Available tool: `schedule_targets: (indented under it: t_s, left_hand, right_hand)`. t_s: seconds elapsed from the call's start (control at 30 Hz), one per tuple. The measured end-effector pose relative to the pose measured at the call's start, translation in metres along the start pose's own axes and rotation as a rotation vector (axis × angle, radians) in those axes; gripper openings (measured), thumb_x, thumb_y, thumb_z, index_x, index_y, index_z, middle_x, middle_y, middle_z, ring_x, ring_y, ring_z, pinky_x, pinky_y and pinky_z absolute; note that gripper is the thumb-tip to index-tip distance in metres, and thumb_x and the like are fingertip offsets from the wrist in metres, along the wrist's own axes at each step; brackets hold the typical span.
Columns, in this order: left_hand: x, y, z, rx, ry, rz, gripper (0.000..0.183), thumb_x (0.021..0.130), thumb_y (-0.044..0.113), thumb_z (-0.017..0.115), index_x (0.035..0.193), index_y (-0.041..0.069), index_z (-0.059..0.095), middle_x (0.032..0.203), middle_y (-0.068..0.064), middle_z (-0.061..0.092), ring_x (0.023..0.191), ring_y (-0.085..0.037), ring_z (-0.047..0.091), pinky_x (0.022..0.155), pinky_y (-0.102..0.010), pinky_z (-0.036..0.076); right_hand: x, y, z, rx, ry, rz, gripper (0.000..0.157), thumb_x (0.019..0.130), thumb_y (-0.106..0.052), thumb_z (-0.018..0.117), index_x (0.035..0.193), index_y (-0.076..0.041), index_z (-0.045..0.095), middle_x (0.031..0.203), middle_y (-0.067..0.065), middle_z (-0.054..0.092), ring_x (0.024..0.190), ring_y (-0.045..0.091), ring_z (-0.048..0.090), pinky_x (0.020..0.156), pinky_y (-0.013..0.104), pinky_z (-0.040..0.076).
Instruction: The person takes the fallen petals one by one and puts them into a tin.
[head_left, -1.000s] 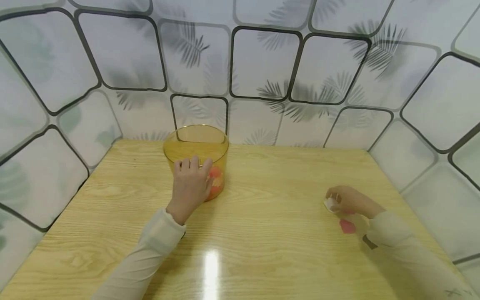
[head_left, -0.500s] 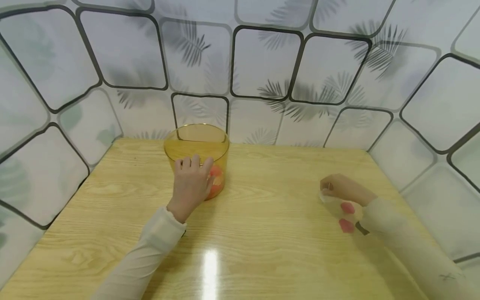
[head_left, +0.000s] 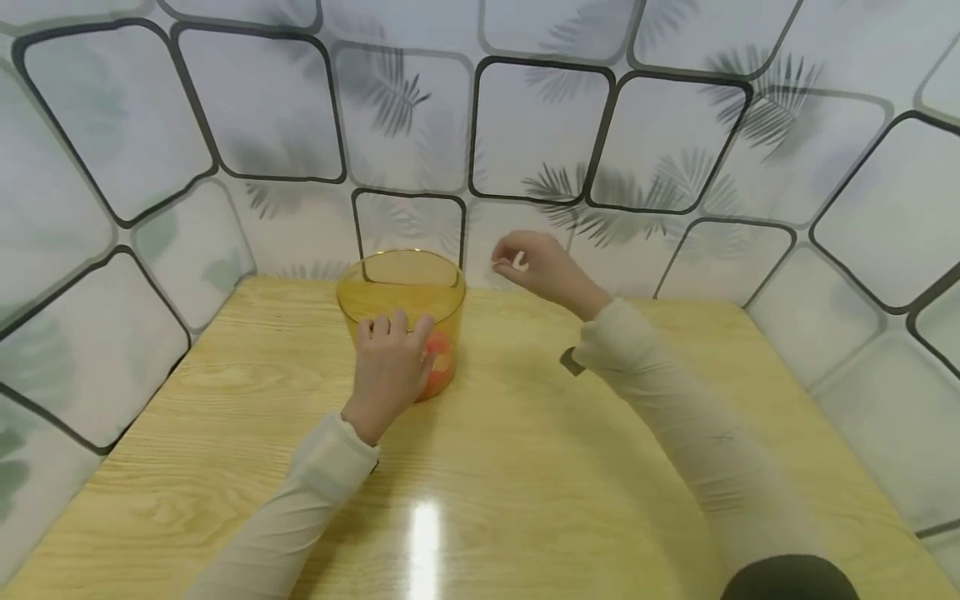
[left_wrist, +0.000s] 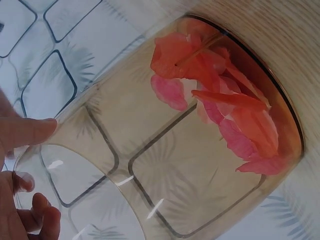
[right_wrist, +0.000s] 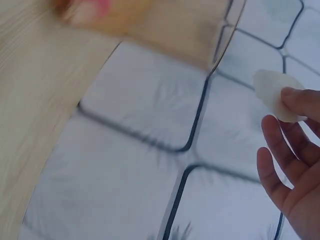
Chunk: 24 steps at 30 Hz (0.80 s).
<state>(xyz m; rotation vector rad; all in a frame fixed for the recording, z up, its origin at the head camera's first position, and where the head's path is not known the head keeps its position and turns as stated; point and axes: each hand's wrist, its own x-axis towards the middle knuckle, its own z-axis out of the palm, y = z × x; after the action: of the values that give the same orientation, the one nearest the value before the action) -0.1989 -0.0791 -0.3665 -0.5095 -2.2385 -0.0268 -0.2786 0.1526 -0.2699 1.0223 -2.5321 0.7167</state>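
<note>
An amber see-through bucket stands at the back left of the table, its mouth upward. My left hand holds it by the near rim; the left wrist view has the thumb and curled fingers at that rim. Inside, orange-red and pink petals lie heaped at the bottom. My right hand is raised just right of the bucket, above its rim level in the head view. Between thumb and fingers it pinches a pale white petal, clearly seen in the right wrist view.
Under the bucket is a light wooden table, bordered at the back and sides by a patterned white wall covering. The right sleeve crosses the table's right side. A dark rounded object shows at the bottom edge.
My right hand has lifted the white petal from the right side of the table and carried it left and up towards the bucket. The left hand keeps its hold on the rim.
</note>
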Motion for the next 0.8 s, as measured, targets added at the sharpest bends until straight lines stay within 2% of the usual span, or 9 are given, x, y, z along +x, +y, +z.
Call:
schedule_targets:
  t_s: [0.1, 0.17, 0.27, 0.37, 0.47, 0.53, 0.63, 0.8]
  left_hand:
    - [-0.001, 0.001, 0.001, 0.019, -0.002, 0.004, 0.045, 0.067, 0.033, 0.083, 0.092, 0.012, 0.052, 0.078, -0.011, 0.057, 0.071, -0.032, 0.057, 0.067, -0.04, 0.042]
    - [-0.001, 0.0, 0.001, 0.029, -0.003, 0.005, 0.046, 0.067, 0.034, 0.082, 0.093, 0.012, 0.052, 0.079, -0.012, 0.058, 0.071, -0.032, 0.058, 0.067, -0.04, 0.042]
    - [-0.001, 0.0, 0.001, 0.027, 0.003, 0.006, 0.045, 0.067, 0.034, 0.082, 0.094, 0.012, 0.052, 0.081, -0.012, 0.058, 0.071, -0.031, 0.058, 0.067, -0.04, 0.042]
    - [-0.001, 0.0, 0.001, 0.022, 0.004, 0.011, 0.044, 0.068, 0.033, 0.082, 0.094, 0.012, 0.053, 0.081, -0.012, 0.059, 0.071, -0.031, 0.058, 0.069, -0.041, 0.043]
    - [-0.001, 0.0, 0.001, 0.014, 0.005, 0.012, 0.042, 0.068, 0.032, 0.081, 0.093, 0.012, 0.053, 0.08, -0.012, 0.059, 0.07, -0.031, 0.057, 0.07, -0.041, 0.043]
    - [-0.001, 0.0, 0.001, 0.008, 0.008, 0.011, 0.041, 0.068, 0.031, 0.081, 0.092, 0.012, 0.053, 0.079, -0.012, 0.058, 0.07, -0.031, 0.057, 0.069, -0.041, 0.043]
    - [-0.001, 0.0, 0.002, -0.001, 0.019, 0.007, 0.04, 0.068, 0.029, 0.081, 0.092, 0.012, 0.054, 0.077, -0.011, 0.058, 0.069, -0.031, 0.057, 0.067, -0.041, 0.042]
    - [-0.001, 0.0, 0.0, 0.001, 0.012, 0.004, 0.042, 0.068, 0.031, 0.082, 0.093, 0.012, 0.054, 0.076, -0.011, 0.056, 0.068, -0.031, 0.056, 0.065, -0.04, 0.041]
  right_hand:
    - [0.025, -0.018, 0.016, 0.061, -0.008, 0.007, 0.006, 0.088, -0.01, 0.064, 0.088, -0.004, 0.065, 0.085, 0.01, 0.067, 0.08, 0.019, 0.061, 0.074, 0.033, 0.05]
    - [0.038, -0.028, 0.026, 0.084, -0.058, 0.009, 0.007, 0.088, -0.011, 0.063, 0.088, -0.005, 0.065, 0.085, 0.009, 0.067, 0.08, 0.018, 0.06, 0.073, 0.03, 0.048]
    - [0.05, -0.039, 0.04, 0.079, -0.18, 0.0, 0.008, 0.09, -0.012, 0.061, 0.089, -0.006, 0.066, 0.087, 0.008, 0.068, 0.081, 0.017, 0.061, 0.073, 0.028, 0.047]
    - [0.055, -0.045, 0.049, 0.046, -0.333, -0.005, 0.01, 0.089, -0.012, 0.062, 0.094, -0.005, 0.066, 0.091, 0.008, 0.068, 0.085, 0.018, 0.062, 0.078, 0.028, 0.048]
    - [0.055, -0.047, 0.053, 0.022, -0.421, -0.002, 0.014, 0.088, -0.012, 0.064, 0.1, -0.005, 0.066, 0.096, 0.008, 0.068, 0.089, 0.019, 0.063, 0.084, 0.031, 0.049]
    - [0.053, -0.045, 0.053, 0.016, -0.416, 0.007, 0.016, 0.088, -0.013, 0.064, 0.102, -0.005, 0.066, 0.098, 0.008, 0.068, 0.092, 0.019, 0.062, 0.086, 0.032, 0.05]
    - [0.048, -0.04, 0.05, 0.013, -0.352, 0.016, 0.016, 0.089, -0.013, 0.063, 0.103, -0.006, 0.066, 0.099, 0.007, 0.068, 0.093, 0.019, 0.062, 0.087, 0.033, 0.049]
    - [0.029, -0.034, 0.032, 0.022, -0.249, 0.016, 0.017, 0.088, -0.012, 0.063, 0.103, -0.004, 0.065, 0.099, 0.008, 0.067, 0.093, 0.02, 0.062, 0.087, 0.038, 0.049]
